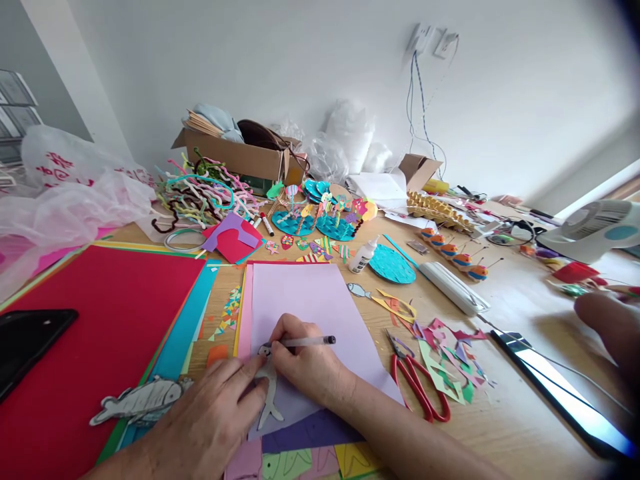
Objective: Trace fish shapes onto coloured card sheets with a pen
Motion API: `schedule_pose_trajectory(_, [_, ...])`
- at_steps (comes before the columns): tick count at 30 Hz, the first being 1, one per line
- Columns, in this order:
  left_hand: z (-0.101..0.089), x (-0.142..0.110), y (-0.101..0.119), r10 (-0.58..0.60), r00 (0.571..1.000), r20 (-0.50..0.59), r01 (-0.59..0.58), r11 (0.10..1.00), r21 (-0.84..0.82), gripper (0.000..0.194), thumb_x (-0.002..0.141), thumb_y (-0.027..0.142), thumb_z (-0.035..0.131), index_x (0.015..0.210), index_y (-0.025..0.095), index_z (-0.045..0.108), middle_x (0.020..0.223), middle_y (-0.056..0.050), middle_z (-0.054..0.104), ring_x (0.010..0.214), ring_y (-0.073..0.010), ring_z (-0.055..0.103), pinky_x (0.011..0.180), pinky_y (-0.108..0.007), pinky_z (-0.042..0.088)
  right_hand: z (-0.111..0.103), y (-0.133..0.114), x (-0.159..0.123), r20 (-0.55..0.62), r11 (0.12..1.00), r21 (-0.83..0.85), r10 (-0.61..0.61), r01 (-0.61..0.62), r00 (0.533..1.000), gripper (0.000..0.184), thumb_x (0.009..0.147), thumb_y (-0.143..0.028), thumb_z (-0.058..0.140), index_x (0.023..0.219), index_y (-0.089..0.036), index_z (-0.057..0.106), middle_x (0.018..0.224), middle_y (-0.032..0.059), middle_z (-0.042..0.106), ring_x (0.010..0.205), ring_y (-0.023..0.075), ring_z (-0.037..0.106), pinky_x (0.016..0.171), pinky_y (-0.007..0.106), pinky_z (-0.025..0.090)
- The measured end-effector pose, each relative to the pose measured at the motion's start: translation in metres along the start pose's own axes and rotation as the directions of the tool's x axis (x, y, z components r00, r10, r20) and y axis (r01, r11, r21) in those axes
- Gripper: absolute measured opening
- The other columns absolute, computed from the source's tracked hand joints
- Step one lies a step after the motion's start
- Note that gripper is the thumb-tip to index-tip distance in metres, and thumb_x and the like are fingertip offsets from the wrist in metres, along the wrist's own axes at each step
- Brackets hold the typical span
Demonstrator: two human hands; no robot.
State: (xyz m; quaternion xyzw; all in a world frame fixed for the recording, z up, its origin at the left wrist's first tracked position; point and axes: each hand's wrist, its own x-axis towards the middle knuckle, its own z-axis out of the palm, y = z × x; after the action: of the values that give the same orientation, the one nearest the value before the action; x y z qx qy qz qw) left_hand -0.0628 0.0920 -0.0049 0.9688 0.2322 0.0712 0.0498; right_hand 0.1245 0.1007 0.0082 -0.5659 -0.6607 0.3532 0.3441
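From the head camera I have the right hand [313, 365] over a lavender paper sheet [305, 300], its grip pinching a slim pen [310, 341] between thumb and fingers. The pen lies nearly level, dark end to the right, writing end at the head of a pale fish cutout [271, 399]. That cutout rests on the lavender sheet, forked tail toward me. My left hand [207, 415] is palm down, its grip unclenched, fingers slightly spread and reaching onto the cutout beside the pen's writing end.

Under the near edge of the lavender sheet I see a dark purple sheet [315, 430]; nearer me, green and yellow pieces [287, 463] carry drawn outlines. Left of the left hand, a grey striped fish cutout [143, 399] overlaps the edge of the stacked colored sheets [115, 287], red on top, with a black phone [35, 343] on them.

On the bench [367, 320] to the right, red-handled scissors [417, 387] lie beside a heap of paper scraps [453, 357]. Beyond the lavender sheet, a white glue bottle [363, 257] stands next to a teal disc [393, 264], with a small blue-grey fish cutout [359, 290] nearer me. Farther back, tangled pipe cleaners [210, 193] lie in front of an open cardboard box [235, 157].
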Motion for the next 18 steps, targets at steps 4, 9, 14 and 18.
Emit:
schedule_pose_trajectory(4, [0.0034, -0.0003, -0.002, 0.012, 1.0, -0.019, -0.013, 1.0, -0.015, 0.042, 0.077, 0.008, 0.051, 0.118, 0.016, 0.057, 0.122, -0.012, 0.059, 0.102, -0.0272, 0.054, 0.091, -0.043, 0.047, -0.001, -0.0012, -0.0002, 0.005, 1.0, -0.007, -0.008, 0.008, 1.0, 0.016, 0.068, -0.004, 0.049, 0.066, -0.02, 0.048, 0.055, -0.0077, 0.047, 0.048, 0.0079, 0.041, 0.047, 0.018, 0.032])
schedule_pose_trajectory(9, [0.0087, -0.0021, -0.0042, 0.028, 0.999, -0.035, -0.028, 1.0, -0.008, 0.053, 0.079, 0.008, 0.049, 0.131, 0.017, 0.049, 0.127, -0.011, 0.057, 0.107, -0.0277, 0.054, 0.093, -0.044, 0.046, -0.0005, -0.0005, 0.0002, -0.004, 1.0, 0.01, -0.01, 0.01, 1.0, 0.017, 0.068, -0.003, 0.049, 0.066, -0.02, 0.048, 0.052, -0.0081, 0.046, 0.047, 0.0084, 0.04, 0.048, 0.019, 0.032])
schedule_pose_trajectory(14, [0.0076, -0.0021, -0.0052, 0.055, 0.998, 0.032, -0.056, 0.998, 0.01, 0.059, 0.079, 0.01, 0.05, 0.137, 0.014, 0.044, 0.13, -0.013, 0.056, 0.109, -0.0292, 0.054, 0.092, -0.044, 0.048, 0.0006, 0.0027, -0.0005, -0.044, 0.998, 0.064, -0.009, 0.012, 0.999, 0.017, 0.069, -0.004, 0.048, 0.067, -0.021, 0.048, 0.051, -0.008, 0.048, 0.048, 0.0094, 0.043, 0.048, 0.019, 0.033])
schedule_pose_trajectory(18, [0.008, -0.0027, -0.0071, 0.062, 0.998, -0.011, -0.062, 0.998, 0.0, 0.058, 0.08, 0.011, 0.05, 0.138, 0.016, 0.044, 0.131, -0.012, 0.056, 0.109, -0.0283, 0.054, 0.093, -0.043, 0.047, 0.0, 0.0028, -0.0009, -0.03, 0.998, 0.069, -0.001, 0.004, 1.0, 0.018, 0.069, -0.003, 0.048, 0.067, -0.021, 0.047, 0.05, -0.0089, 0.046, 0.046, 0.0088, 0.041, 0.048, 0.019, 0.032])
